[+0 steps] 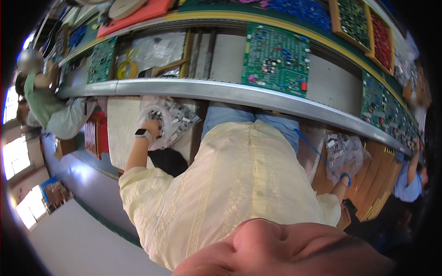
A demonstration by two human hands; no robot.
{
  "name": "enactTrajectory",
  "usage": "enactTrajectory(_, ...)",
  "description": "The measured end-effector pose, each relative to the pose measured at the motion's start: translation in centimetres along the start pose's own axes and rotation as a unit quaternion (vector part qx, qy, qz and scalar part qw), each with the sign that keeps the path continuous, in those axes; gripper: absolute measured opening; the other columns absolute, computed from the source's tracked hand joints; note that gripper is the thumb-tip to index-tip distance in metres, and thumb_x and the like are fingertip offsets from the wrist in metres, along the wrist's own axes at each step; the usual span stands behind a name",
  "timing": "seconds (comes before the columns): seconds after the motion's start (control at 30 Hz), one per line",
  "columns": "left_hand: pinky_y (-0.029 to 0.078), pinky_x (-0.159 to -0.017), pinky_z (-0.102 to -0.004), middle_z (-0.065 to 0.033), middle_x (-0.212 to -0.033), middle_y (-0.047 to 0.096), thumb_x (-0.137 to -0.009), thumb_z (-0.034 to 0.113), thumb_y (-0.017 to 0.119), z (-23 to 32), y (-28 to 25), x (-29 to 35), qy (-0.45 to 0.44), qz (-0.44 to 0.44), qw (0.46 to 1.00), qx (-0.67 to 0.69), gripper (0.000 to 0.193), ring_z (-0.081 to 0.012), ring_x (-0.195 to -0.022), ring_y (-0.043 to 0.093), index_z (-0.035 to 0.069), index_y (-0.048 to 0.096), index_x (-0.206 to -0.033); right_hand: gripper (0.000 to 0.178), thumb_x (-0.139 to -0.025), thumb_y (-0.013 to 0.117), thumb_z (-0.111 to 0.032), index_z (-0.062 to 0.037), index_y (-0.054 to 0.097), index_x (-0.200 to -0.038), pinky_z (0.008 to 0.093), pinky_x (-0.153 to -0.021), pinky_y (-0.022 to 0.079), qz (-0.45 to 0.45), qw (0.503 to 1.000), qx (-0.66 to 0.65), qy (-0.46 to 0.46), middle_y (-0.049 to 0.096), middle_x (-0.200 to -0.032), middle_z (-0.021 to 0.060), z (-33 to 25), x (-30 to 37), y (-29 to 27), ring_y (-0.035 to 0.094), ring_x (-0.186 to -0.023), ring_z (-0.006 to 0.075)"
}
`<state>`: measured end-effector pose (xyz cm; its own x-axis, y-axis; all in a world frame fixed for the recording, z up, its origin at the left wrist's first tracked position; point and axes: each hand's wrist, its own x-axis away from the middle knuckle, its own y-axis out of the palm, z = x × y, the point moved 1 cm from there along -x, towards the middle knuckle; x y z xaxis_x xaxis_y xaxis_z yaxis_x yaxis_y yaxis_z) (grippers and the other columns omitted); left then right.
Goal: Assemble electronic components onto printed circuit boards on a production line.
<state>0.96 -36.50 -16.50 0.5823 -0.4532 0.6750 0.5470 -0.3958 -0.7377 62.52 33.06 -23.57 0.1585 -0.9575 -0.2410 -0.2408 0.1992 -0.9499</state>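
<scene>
Step looks like picking parts by feel, both sides at once. Left hand dips into the clear plastic component bag on the person's left, fingers curled, grip hidden. Right hand is at the other plastic bag, right of the lap; finger spread and hold can't be told. Next move likely calls for pinching small parts cleanly, then lifting clear of loose plastic.

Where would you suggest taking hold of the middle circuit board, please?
I'd probably grip the circuit board by its left and right edges, from both sides: grey surface shows beyond each, small parts crowd its top, and its near edge meets the silver rail.
</scene>
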Motion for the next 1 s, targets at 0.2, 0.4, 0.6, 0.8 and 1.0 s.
enactTrajectory(0.2,0.050,-0.074,-0.0426,-0.0211,-0.081,0.063,-0.062,0.015,0.064,-0.3,0.6,0.9,0.014,0.017,1.000,0.022,0.022,-0.0368,-0.081,0.061,0.001,0.062,-0.079,0.049,-0.077,0.056,-0.036,-0.0025,0.054,-0.112,0.0384,-0.096,0.033,-0.132,0.990,0.030,0.039,0.052,-0.112,0.0206,-5.1,-0.9,-5.0,0.045,-0.112,0.0337)
enactTrajectory(0.4,0.049,-0.073,-0.0437,-0.0225,-0.080,0.063,-0.062,0.011,0.062,-0.1,0.2,0.2,0.013,0.004,0.999,0.033,0.024,-0.0386,-0.080,0.060,-0.002,0.058,-0.081,0.034,-0.073,0.063,-0.029,-0.0021,0.065,-0.094,0.0392,-0.081,0.046,-0.309,0.948,0.042,0.062,0.065,-0.088,0.0206,-5.7,-1.8,-12.0,0.061,-0.092,0.0347)
enactTrajectory(0.6,0.048,-0.076,-0.0439,-0.0230,-0.083,0.063,-0.065,0.010,0.062,0.0,-0.5,0.3,0.019,-0.017,0.999,0.041,0.021,-0.0388,-0.085,0.059,-0.001,0.058,-0.082,0.027,-0.089,0.051,-0.010,0.0008,0.057,-0.113,0.0269,-0.086,0.043,-0.261,0.895,-0.336,-0.136,0.060,-0.108,0.0079,-26.2,-1.5,-21.6,0.058,-0.093,0.0169)
enactTrajectory(0.8,0.048,-0.076,-0.0440,-0.0228,-0.085,0.063,-0.065,0.010,0.066,-0.2,0.9,0.1,0.003,0.016,1.000,-0.025,0.022,-0.0383,-0.084,0.059,-0.001,0.058,-0.082,0.037,-0.081,0.059,-0.004,-0.0035,0.051,-0.117,0.0272,-0.082,0.045,-0.385,0.766,-0.406,-0.318,0.058,-0.104,0.0058,-41.4,0.2,-16.9,0.056,-0.093,0.0139)
enactTrajectory(1.0,0.049,-0.074,-0.0439,-0.0223,-0.083,0.062,-0.064,0.012,0.066,-0.9,1.5,0.1,0.022,-0.022,0.998,-0.050,0.025,-0.0390,-0.083,0.059,-0.001,0.057,-0.082,0.031,-0.078,0.057,-0.002,-0.0049,0.057,-0.108,0.0297,-0.079,0.046,-0.429,0.713,-0.349,-0.431,0.058,-0.103,0.0071,-49.9,0.7,-14.0,0.057,-0.092,0.0170)
